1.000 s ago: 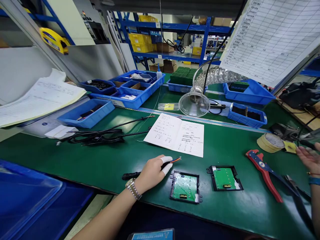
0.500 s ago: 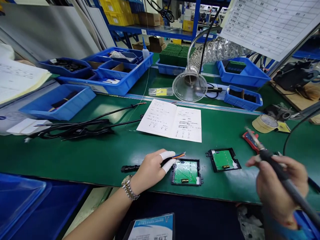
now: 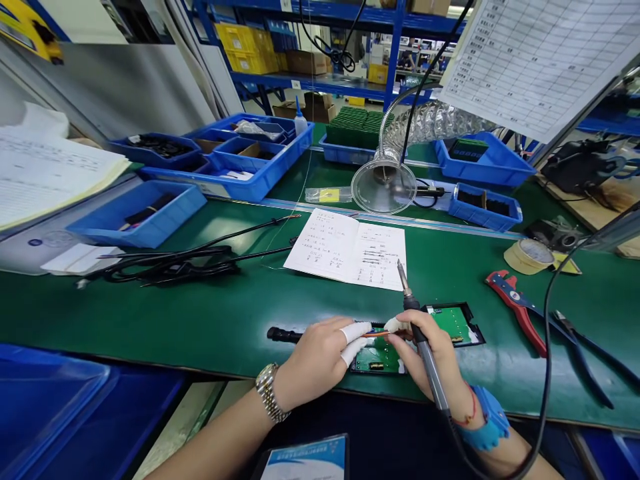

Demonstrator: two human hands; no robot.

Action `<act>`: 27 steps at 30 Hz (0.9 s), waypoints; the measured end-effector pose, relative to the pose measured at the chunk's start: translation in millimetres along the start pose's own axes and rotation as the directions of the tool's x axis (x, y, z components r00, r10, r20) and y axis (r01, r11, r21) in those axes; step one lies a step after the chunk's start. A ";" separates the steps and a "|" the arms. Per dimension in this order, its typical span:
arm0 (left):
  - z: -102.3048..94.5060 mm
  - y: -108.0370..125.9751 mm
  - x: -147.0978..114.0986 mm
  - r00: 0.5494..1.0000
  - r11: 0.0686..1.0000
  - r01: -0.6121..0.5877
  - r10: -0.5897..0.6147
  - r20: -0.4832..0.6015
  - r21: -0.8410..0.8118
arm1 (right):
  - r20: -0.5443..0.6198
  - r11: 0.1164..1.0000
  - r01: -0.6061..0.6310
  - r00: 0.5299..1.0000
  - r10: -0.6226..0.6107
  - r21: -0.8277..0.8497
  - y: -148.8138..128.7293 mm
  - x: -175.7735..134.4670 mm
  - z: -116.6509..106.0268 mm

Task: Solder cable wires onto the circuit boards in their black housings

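Green bench (image 3: pixel 200 320): left hand (image 3: pixel 323 353) pinching wires (image 3: pixel 376 334); right hand (image 3: pixel 444 350) gripping soldering iron (image 3: pixel 431 375), touching wires.

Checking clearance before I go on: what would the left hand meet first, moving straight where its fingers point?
Probably the fingertips of the right hand, close ahead along the orange wire, though depth is hard to judge.

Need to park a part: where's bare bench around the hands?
Left: green bench between black cables, held cable and blue bin.
Right: patch between open notebook and wire stripper, behind the right board.
Crowded: left hand and right hand over the left board, with soldering iron; far right, cutters and cord.
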State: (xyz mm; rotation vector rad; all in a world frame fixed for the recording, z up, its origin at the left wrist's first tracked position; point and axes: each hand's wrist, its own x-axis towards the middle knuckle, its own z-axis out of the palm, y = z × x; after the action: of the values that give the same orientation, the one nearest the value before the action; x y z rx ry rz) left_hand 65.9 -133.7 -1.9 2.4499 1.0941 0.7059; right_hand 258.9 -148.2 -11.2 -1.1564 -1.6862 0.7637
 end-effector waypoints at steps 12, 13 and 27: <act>-17.5 6.3 15.4 0.993 0.930 0.118 -0.117 0.025 -0.347 | -0.065 0.902 -0.118 0.985 0.159 0.415 -12.6 4.0 -2.9; -18.9 7.2 17.5 0.990 0.919 0.144 -0.134 0.051 -0.367 | -0.077 0.906 -0.127 0.982 0.171 0.403 -12.9 4.8 -1.1; -0.2 7.3 27.3 0.949 0.731 0.315 -0.264 0.174 -0.605 | -0.122 0.972 -0.086 0.986 0.115 0.219 -13.3 11.2 6.0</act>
State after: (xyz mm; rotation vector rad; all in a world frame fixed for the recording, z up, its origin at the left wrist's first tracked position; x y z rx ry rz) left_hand 85.7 -117.4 10.0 1.6742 0.9764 0.7216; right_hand 247.0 -142.6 1.7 -1.1230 -1.4066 0.8864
